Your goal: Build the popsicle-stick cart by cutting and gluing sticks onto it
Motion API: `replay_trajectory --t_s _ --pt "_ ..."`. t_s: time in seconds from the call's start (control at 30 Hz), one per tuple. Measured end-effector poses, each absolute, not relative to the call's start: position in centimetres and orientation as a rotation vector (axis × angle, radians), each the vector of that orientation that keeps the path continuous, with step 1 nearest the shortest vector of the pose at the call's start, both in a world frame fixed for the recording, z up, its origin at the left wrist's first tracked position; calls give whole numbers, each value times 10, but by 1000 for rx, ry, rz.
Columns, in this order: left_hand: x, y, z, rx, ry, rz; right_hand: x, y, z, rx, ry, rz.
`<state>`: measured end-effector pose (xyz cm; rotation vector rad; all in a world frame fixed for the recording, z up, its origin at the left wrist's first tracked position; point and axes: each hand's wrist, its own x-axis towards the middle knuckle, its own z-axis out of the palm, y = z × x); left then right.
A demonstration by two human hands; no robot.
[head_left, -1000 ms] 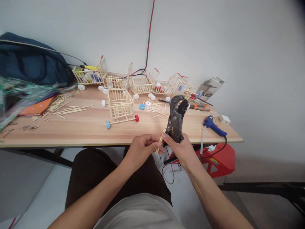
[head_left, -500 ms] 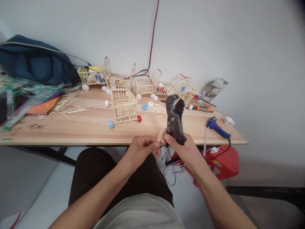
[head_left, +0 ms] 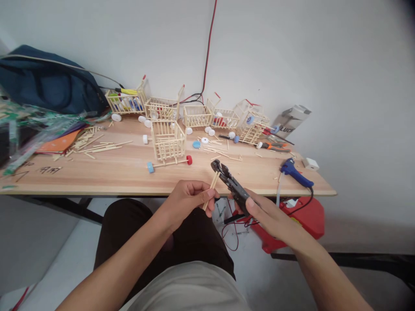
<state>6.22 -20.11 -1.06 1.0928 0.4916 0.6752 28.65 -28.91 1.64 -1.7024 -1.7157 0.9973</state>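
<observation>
Pinching two thin sticks between thumb and curled fingers of the left hand, at the near edge of the table. Gripping a black cutter by its handles in the right hand, closed around them with fingers partly hidden, and holding its far end at the sticks' far tips; cannot tell if touching. Farther off and left, a wheeled wooden cart on the table. Along the wall, a row of more carts. To the right, a blue glue gun.
</observation>
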Motion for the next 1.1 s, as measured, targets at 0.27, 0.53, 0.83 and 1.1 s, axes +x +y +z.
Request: replay_trajectory --t_s 0.27,0.53,0.83,1.1 --pt "62 -200 -12 936 453 596 287 -286 18 -1715 -1819 897" --pt "65 -200 -9 916 480 581 284 -286 18 -1687 -1823 911" --pt "61 -199 -10 915 474 595 285 -282 19 -1659 -1815 936" --pt "61 -199 -11 933 497 578 284 -282 17 -1699 -1813 911"
